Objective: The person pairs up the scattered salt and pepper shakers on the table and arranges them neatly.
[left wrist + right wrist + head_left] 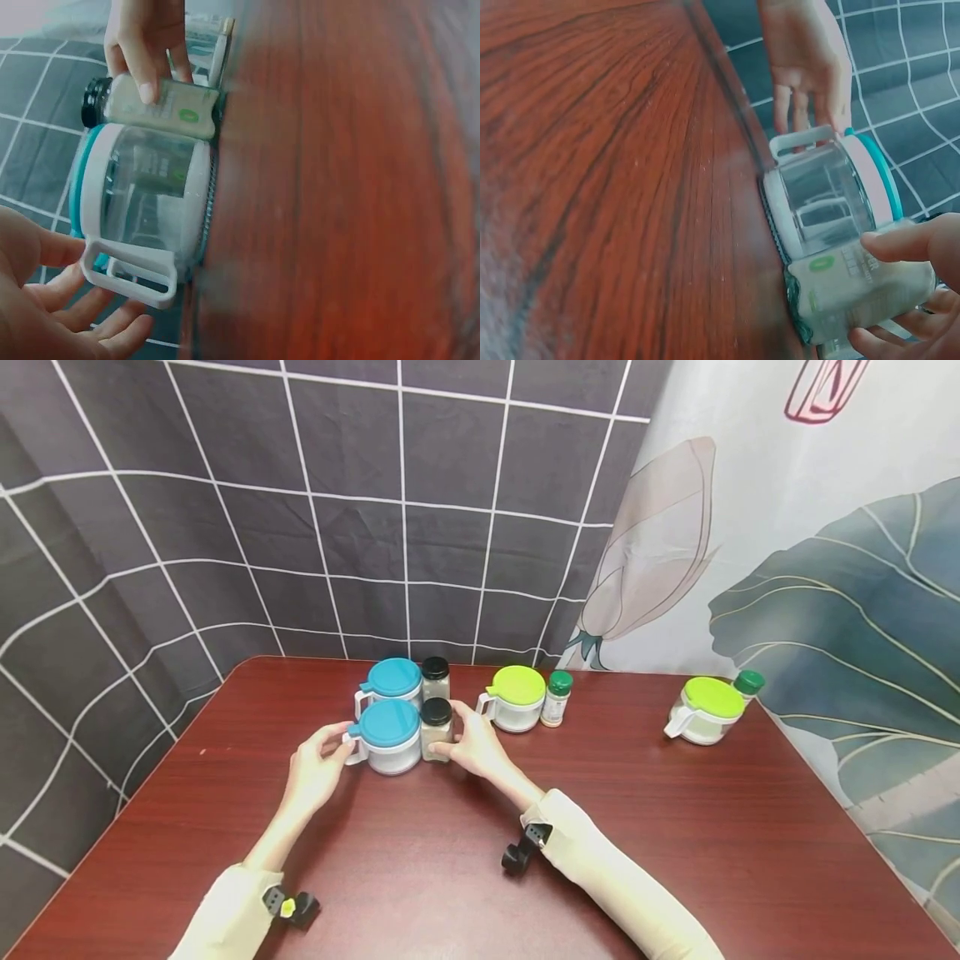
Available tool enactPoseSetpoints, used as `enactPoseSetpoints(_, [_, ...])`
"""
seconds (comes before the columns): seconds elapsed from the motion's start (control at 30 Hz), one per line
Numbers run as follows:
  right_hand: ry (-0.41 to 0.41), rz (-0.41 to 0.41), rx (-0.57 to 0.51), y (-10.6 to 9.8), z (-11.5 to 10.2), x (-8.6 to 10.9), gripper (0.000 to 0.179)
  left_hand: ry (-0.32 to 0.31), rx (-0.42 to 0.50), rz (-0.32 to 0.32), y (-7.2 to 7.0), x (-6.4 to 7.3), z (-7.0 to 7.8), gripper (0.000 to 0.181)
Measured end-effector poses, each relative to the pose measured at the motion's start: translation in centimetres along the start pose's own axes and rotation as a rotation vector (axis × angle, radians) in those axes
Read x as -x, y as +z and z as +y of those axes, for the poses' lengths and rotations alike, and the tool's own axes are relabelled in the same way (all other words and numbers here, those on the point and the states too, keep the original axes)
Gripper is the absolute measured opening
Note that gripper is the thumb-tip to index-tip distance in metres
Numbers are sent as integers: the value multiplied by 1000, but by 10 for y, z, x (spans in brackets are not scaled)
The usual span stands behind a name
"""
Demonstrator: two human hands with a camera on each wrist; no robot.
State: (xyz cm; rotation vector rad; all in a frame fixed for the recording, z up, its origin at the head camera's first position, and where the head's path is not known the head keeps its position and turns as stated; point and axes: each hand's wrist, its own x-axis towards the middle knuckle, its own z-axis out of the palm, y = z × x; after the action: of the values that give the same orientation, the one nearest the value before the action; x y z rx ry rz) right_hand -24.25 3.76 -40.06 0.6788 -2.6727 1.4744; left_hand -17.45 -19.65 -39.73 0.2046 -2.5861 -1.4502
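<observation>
In the head view, a clear seasoning pot with a blue lid and white handle stands at the front of a small group. My left hand is at its handle; in the left wrist view the thumb touches near the handle's top and the other fingers extend loosely beside it. My right hand grips a square glass spice jar with a black cap and pale powder, thumb in front and fingers behind. This jar stands upright against the blue-lidded pot. Its label shows a green oval in the right wrist view.
Just behind stand another blue-lidded pot and another black-capped jar. Rightward are a green-lidded pot and a green-capped shaker. Another green-lidded pot partly hides a green-capped shaker near the table's right edge.
</observation>
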Motion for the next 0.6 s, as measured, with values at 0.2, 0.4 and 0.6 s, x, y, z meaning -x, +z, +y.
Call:
enactPoseSetpoints(0.2, [-11,22,-57,-5,-3,1,65,11,15,-28,-5,4,8,41])
enactPoseSetpoints(0.4, [7,35,-128,-14,-7,3,61,60,55,11,-8,9,16,41])
enactPoseSetpoints(0.6, [0,48,-149,-20,-6,8,60,110,139,112,-4,17,24,37])
